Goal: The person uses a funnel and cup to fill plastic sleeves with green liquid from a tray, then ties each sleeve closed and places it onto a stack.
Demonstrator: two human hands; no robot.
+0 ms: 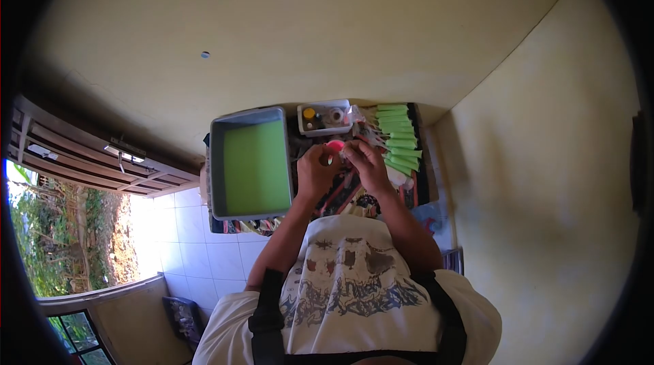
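Overhead, as I read this feed remotely, the largest item is the grey tray, which holds a flat green sheet filling most of its floor. It lies at the person's left, just beside the left forearm.

Next in size is the patterned cloth covering the work surface, visible under the forearms and along the tray's lower edge.

To the right of the hands a row of green folded paper pieces lies stacked in an overlapping column, the lowest ones just beside the right hand.

Above the hands sits a small white box with several small items inside: one has a yellow top, another is round and pale. I cannot identify them further.

The left hand and the right hand meet at the centre of the cloth, fingertips close together. Between them is a small pink-red object, which lies just below the white box and level with the middle of the green pieces. Fingers of both hands are curled and closed in around it; the left hand appears to pinch it, while contact by the right hand is too small to confirm. The object's form is not resolvable at this scale.

A white printed shirt with dark harness straps fills the lower frame.
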